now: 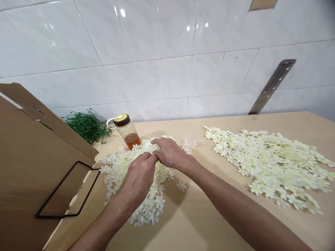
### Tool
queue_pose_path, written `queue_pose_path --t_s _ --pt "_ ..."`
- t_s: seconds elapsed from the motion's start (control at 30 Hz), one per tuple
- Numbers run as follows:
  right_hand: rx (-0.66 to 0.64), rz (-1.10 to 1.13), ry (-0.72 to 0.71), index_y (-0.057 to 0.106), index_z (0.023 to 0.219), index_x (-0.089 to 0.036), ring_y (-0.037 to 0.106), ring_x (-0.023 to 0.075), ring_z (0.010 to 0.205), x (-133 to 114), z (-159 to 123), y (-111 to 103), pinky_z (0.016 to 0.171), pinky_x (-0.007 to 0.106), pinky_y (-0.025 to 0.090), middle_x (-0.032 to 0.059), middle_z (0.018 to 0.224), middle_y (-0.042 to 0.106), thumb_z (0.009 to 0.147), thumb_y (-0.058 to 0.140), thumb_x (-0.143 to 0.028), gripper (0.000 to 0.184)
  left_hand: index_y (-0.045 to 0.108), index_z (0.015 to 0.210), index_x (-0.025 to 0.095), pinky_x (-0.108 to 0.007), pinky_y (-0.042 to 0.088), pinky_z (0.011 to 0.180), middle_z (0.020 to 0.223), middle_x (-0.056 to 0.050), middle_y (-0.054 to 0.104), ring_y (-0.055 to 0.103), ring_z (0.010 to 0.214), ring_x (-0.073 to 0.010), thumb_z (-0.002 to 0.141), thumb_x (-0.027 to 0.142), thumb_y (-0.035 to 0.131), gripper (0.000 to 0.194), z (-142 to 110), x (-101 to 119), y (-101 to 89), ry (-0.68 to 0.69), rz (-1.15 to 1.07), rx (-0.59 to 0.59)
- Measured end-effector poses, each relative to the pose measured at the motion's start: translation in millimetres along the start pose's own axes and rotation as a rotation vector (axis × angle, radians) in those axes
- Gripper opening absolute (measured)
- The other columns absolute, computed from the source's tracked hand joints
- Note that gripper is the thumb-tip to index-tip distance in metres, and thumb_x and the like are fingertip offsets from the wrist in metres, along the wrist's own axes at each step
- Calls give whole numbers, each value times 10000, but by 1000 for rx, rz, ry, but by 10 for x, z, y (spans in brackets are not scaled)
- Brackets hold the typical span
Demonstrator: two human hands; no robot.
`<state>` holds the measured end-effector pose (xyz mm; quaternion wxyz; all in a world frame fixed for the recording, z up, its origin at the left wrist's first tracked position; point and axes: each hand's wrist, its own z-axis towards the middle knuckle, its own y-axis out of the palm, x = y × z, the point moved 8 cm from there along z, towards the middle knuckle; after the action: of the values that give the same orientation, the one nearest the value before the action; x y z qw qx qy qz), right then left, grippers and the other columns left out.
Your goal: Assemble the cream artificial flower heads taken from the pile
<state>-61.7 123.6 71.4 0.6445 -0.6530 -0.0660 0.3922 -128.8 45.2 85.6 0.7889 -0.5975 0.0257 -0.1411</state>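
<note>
Nearest, the left hand (140, 174) is positioned over the left-centre of a heap of pale artificial flowers (149, 205). Its fingers are curled closed; any item pinched inside is hidden. The right hand (169, 153) is set slightly farther off, over the heap's far right side, fingers bent and thumb side meeting the left fingertips. Whether it grips anything cannot be told. The heap lies beneath and around both hands, its long axis running toward the table's (225, 170) far edge. A single flower (181, 186) lies apart, right of the heap. To the left, a black wire frame (70, 215) rests by a cardboard box (34, 157). A second flower spread (277, 164) occupies the right side. Beyond, a bottle (128, 134) stands near green stems (86, 125), toward the far edge
</note>
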Motion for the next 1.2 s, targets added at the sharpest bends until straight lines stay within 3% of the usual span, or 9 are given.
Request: queue_pose_path --t_s 0.17,0.23,0.43,0.5,0.6,0.73,0.83,1.0,1.2 --pt "-122 5 -297 596 1187 -222 604 219 964 -361 -83 81 794 303 449 87 1097 624 822 621 -157 372 674 904 202 -303 449 661 914 -53 677 636 788 -207 913 212 476 198 -76 -248 -206 -80 91 71" --pt "-111 -75 -285 615 1131 -218 601 225 938 -382 -124 64 773 316 452 98 1100 603 824 607 -125 320 680 895 203 -322 461 704 926 -56 690 641 823 -220 920 258 481 208 -97 -244 -294 -72 121 127" --pt "189 -57 -103 645 1006 -190 611 197 884 -210 -246 -357 772 292 434 74 958 662 940 492 -220 170 679 892 229 -308 479 748 875 -23 698 646 804 -190 928 304 492 205 -99 -47 -446 -27 -12 262" --pt "272 39 -58 659 947 -197 622 149 801 -52 -342 -500 753 254 429 34 888 690 971 430 -225 232 671 910 223 -314 486 761 888 -33 690 637 813 -190 934 292 483 201 -79 110 -373 27 -65 225" --pt "383 124 28 685 906 -203 640 133 773 307 -568 -670 737 230 440 9 880 723 949 461 -234 231 659 947 217 -336 491 822 929 -59 673 617 887 -205 938 241 467 193 -30 458 -119 170 -124 52" --pt "428 146 304 713 843 -231 656 151 705 985 -955 -768 698 246 462 -6 793 737 873 540 -276 181 606 1049 218 -370 480 898 1108 -84 618 551 1075 -238 911 211 510 169 139 866 240 333 -174 -121" --pt "464 166 484 719 860 -232 650 165 662 1420 -1242 -849 646 260 468 9 767 734 857 526 -343 223 571 1093 206 -397 442 955 1228 -107 560 471 1197 -259 890 210 552 204 371 1026 487 423 -152 -153" --pt "467 167 596 716 816 -225 617 162 576 1807 -1523 -972 563 255 442 17 731 724 827 514 -388 260 582 1037 206 -429 405 965 1193 -103 582 445 1209 -279 895 290 565 165 624 1055 842 448 -26 -211" --pt "323 48 558 713 759 -236 606 146 573 1990 -1625 -1024 575 246 414 -9 674 701 811 522 -296 207 616 923 171 -407 430 880 987 -120 637 561 987 -261 901 219 517 112 613 808 841 320 90 -227"
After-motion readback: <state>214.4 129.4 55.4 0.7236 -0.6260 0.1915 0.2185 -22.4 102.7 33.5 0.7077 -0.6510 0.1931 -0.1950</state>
